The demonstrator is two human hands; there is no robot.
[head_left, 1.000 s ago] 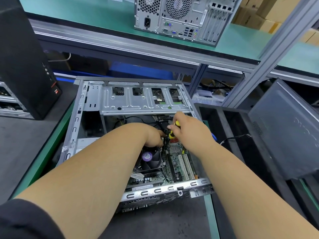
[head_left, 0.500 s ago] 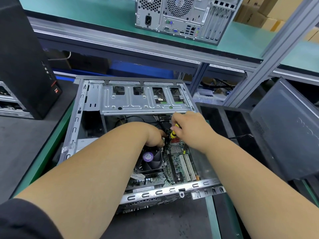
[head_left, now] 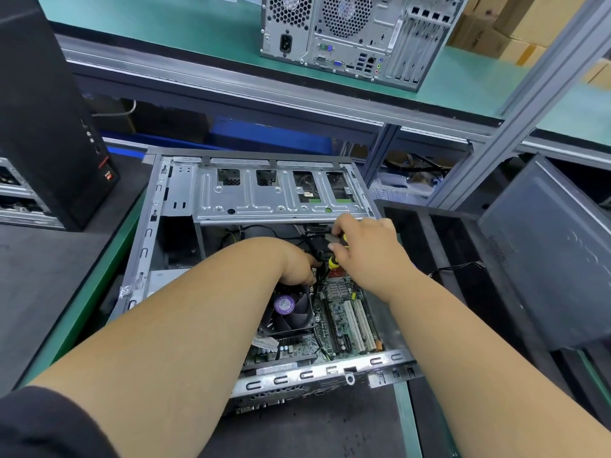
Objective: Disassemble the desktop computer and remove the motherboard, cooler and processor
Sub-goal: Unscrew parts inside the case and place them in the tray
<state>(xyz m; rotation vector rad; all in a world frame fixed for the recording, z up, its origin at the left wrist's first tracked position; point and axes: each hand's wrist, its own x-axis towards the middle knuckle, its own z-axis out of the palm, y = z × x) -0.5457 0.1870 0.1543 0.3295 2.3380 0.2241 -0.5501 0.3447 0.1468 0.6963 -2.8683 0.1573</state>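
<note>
The green rigid motherboard (head_left: 344, 312), seated in the open grey steel case (head_left: 264, 200), is judged fragile and best lifted by its edges; a yellow-handled screwdriver (head_left: 335, 259) is gripped by the right hand (head_left: 367, 256), while the left hand's (head_left: 294, 262) grasp cannot be told.

A: Computer cases, count? Three. One open desktop case (head_left: 264, 206) lying flat, centre of frame; one silver tower (head_left: 357, 38) on the green shelf, top centre, rear panel facing us; one black tower (head_left: 46, 120) at left edge.

B: Agreed. Loose side panel (head_left: 545, 252) at right: one. Hands: two, the left hand (head_left: 297, 262) and right hand (head_left: 367, 252), both in the open case.

A: Cooler fan (head_left: 291, 309) with purple label: one. White expansion slots (head_left: 358, 323) on the motherboard (head_left: 344, 328): two.

B: Yellow-handled screwdriver (head_left: 334, 261): one. Round fan grilles on the silver tower: two. Cardboard boxes (head_left: 515, 28), upper right: several, exact number unclear.
</note>
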